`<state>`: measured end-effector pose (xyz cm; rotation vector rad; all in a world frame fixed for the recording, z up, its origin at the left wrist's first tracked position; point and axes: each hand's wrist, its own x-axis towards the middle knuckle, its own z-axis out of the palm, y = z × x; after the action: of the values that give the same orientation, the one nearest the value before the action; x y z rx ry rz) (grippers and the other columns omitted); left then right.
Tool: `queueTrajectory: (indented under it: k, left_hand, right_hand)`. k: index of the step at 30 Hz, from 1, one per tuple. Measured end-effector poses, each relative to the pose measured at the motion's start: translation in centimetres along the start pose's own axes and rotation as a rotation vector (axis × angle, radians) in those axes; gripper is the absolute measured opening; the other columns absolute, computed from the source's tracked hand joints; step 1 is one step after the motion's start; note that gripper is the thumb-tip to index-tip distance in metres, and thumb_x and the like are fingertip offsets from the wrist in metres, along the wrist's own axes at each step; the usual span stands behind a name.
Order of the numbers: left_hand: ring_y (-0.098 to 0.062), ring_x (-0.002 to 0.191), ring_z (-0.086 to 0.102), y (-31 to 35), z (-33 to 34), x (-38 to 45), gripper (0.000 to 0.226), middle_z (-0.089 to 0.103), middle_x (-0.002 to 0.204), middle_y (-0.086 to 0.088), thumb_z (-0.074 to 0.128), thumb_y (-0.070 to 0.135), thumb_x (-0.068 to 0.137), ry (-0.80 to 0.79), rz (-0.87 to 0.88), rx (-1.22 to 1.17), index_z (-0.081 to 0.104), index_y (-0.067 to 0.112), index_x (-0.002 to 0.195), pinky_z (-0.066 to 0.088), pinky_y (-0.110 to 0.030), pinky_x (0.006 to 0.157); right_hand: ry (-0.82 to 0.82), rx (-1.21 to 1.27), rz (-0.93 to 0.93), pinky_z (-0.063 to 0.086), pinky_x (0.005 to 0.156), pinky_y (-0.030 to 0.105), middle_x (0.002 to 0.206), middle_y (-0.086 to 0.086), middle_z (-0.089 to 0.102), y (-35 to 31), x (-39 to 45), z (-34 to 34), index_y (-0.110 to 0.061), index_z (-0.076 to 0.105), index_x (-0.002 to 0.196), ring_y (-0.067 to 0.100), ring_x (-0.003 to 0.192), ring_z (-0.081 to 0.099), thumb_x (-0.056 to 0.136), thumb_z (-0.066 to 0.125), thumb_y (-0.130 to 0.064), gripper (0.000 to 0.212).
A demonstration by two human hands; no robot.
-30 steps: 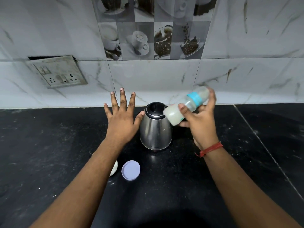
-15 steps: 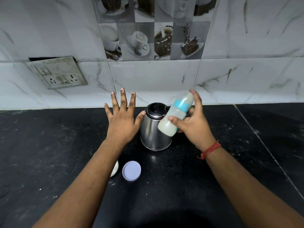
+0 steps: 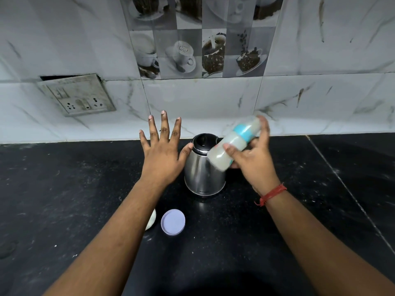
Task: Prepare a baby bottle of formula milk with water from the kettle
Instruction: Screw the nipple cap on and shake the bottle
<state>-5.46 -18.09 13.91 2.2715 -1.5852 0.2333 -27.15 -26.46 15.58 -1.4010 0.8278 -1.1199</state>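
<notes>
blurring across the middle of the shot, the baby bottle (image 3: 233, 144) is smeared, so its top end is hard to make out behind the fingers; a turquoise collar and milky white contents show through. it's tilted, base toward the camera and low left, top up and right, held in the air over the steel kettle (image 3: 204, 167), hiding part of the kettle's rim. the right hand (image 3: 254, 159) is wrapped round it, thumb across the body, fingers behind (a red thread circles that wrist). the left hand (image 3: 163, 152) holds nothing, palm down, fingers spread straight, thumb tip right by the kettle's shoulder; contact can't be judged. down on the black counter (image 3: 64, 199), a round lilac lid (image 3: 173, 222) lies flat, and a pale rounded object (image 3: 151, 220) beside it is mostly hidden by the left forearm.
</notes>
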Motion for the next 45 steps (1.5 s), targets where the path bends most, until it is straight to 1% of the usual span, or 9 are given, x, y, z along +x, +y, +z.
queueTrajectory:
  k: [10,15,19,23,28,32,37,41,45]
  left_hand:
    - [-0.037,0.155,-0.024,-0.3,0.0,-0.1,0.081,-0.023,0.17,-0.007,0.007,0.073,0.095,-0.011,-0.007,0.016,-0.007,0.032,0.163,-0.004,-0.068,0.122]
    - [-0.037,0.154,-0.025,-0.4,-0.1,-0.2,0.081,-0.024,0.17,-0.007,0.007,0.073,0.095,-0.012,-0.007,0.01,-0.007,0.032,0.163,-0.005,-0.068,0.122]
    - [-0.037,0.155,-0.024,-0.3,0.1,-0.1,0.079,-0.022,0.17,-0.007,0.009,0.072,0.096,-0.008,-0.008,0.013,-0.006,0.032,0.163,-0.004,-0.069,0.122]
    - [-0.038,0.155,-0.025,-0.1,0.0,-0.1,0.08,-0.022,0.17,-0.008,0.007,0.073,0.096,-0.009,-0.001,0.027,-0.005,0.032,0.163,-0.005,-0.069,0.122]
    - [-0.037,0.155,-0.025,0.1,0.0,0.0,0.08,-0.022,0.17,-0.008,0.007,0.072,0.096,-0.009,-0.004,0.029,-0.005,0.031,0.163,-0.004,-0.069,0.122]
    - [-0.037,0.155,-0.025,0.0,0.0,-0.1,0.08,-0.022,0.17,-0.008,0.007,0.073,0.097,-0.012,-0.003,0.028,-0.007,0.032,0.163,-0.005,-0.068,0.122]
    - [-0.036,0.154,-0.026,0.1,-0.2,0.0,0.08,-0.024,0.169,-0.007,0.007,0.073,0.097,-0.026,-0.015,0.023,-0.008,0.032,0.163,-0.005,-0.068,0.122]
    - [-0.037,0.154,-0.026,0.1,-0.3,-0.1,0.079,-0.023,0.17,-0.007,0.009,0.071,0.096,-0.025,-0.015,0.019,-0.008,0.031,0.163,-0.005,-0.068,0.122]
    - [-0.036,0.154,-0.027,0.2,-0.3,-0.2,0.079,-0.024,0.169,-0.007,0.01,0.071,0.097,-0.028,-0.007,0.013,-0.008,0.032,0.163,-0.006,-0.068,0.122]
  right_hand:
    - [-0.065,-0.096,-0.005,0.062,0.083,0.055,0.123,0.004,0.064,0.0,-0.3,-0.2,-0.048,0.021,0.15,0.024,0.103,0.074,0.077,0.086,-0.012,0.105]
    - [0.201,0.136,-0.018,0.063,0.064,0.038,0.129,0.008,0.06,-0.8,0.2,-0.5,-0.039,0.011,0.154,0.014,0.098,0.073,0.087,0.077,-0.007,0.099]
    - [-0.122,-0.103,-0.016,0.062,0.083,0.048,0.124,0.006,0.065,0.2,-0.5,-0.3,-0.049,0.021,0.15,0.024,0.102,0.074,0.079,0.085,-0.011,0.103]
    - [0.206,0.096,-0.084,0.061,0.081,0.06,0.134,0.012,0.058,-0.5,-0.2,-0.4,-0.045,0.016,0.151,0.029,0.113,0.07,0.077,0.086,-0.023,0.105]
    - [-0.054,-0.072,-0.071,0.06,0.089,0.052,0.126,0.006,0.063,-0.3,-0.7,-0.4,-0.049,0.024,0.148,0.025,0.106,0.072,0.074,0.088,-0.015,0.104]
    - [0.225,0.118,-0.062,0.064,0.069,0.045,0.126,0.008,0.062,-1.1,-0.1,-0.7,-0.037,0.013,0.155,0.018,0.103,0.073,0.085,0.079,-0.008,0.101]
    - [-0.099,-0.036,0.001,0.062,0.083,0.048,0.121,0.002,0.064,0.2,-0.9,-0.5,-0.049,0.025,0.149,0.022,0.102,0.073,0.079,0.084,-0.008,0.1]
    - [0.234,0.154,0.009,0.063,0.064,0.038,0.129,0.007,0.058,-0.2,-0.6,-0.7,-0.038,0.012,0.156,0.014,0.099,0.073,0.087,0.077,-0.01,0.099]
    - [-0.066,-0.075,0.015,0.062,0.081,0.051,0.122,0.001,0.066,0.3,-1.1,-0.4,-0.049,0.022,0.151,0.026,0.104,0.073,0.075,0.087,-0.021,0.103]
